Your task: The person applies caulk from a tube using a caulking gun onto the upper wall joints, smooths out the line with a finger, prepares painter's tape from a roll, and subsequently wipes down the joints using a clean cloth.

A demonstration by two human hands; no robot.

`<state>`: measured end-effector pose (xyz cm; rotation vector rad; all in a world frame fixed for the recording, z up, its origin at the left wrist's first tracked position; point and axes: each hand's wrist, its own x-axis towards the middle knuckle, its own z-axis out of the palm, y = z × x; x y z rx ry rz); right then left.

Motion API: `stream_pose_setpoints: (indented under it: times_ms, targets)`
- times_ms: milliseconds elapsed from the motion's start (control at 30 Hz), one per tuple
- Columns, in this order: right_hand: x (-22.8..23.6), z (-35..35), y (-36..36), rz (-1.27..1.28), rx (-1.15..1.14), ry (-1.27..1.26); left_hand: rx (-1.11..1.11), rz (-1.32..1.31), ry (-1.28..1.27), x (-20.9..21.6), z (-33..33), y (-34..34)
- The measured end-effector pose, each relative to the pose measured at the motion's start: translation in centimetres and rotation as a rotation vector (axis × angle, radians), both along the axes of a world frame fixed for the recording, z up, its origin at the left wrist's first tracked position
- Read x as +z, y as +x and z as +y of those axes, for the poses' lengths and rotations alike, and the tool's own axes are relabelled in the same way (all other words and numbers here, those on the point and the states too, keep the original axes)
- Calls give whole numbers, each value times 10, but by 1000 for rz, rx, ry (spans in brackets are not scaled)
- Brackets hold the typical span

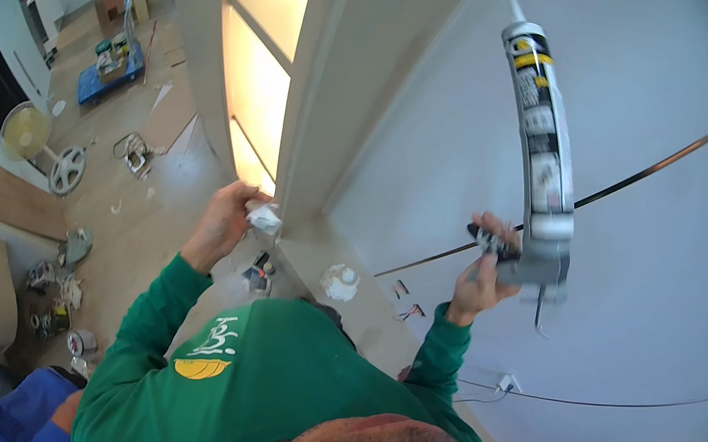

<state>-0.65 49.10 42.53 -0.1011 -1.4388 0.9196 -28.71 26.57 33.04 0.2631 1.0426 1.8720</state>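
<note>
My right hand [478,287] is wrapped round the handle of a caulking gun [540,271], somewhat smeared by motion. A white sealant cartridge [545,126] with black and yellow print is loaded in it, its pale nozzle [515,2] tilted up and away from me. In my left hand [222,223] a crumpled white wipe [264,218] is pinched, close to the edge of a lit cabinet. The two hands are well apart.
A tall cabinet with lit shelves [259,30] stands ahead, beside a pale wall [648,295] with a dark strip [659,167]. A white crumpled heap [340,282] lies on the ledge. Leftward are a fan [26,130], a blue dolly [113,75] and scattered floor debris.
</note>
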Motion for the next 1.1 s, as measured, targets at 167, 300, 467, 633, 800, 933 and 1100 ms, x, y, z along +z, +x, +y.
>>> stream_pose_setpoints:
  times_ms: [167, 300, 467, 633, 800, 933, 1100]
  targets:
    - [-83, -69, 20, 99, 638, -400, -237, 299, 298, 49, 41, 46]
    - [-77, -128, -8, -191, 845, -725, 8, 302, 559, 92, 42, 99]
    - [-106, -125, -34, -708, 625, -368, 370, 377, 473, 89, 10, 53]
    - [-118, -102, -29, -595, -6, -214, 557, 553, 498, 92, -35, 4]
    - [-89, -103, -88, -472, 74, 496, 521, 600, 380, 82, -25, 16]
    - [-109, -109, -101, -548, 371, 337, 484, 511, 386, 94, -42, 0]
    - [-109, -110, -104, -626, 619, 244, 395, 525, 390, 94, -49, -20]
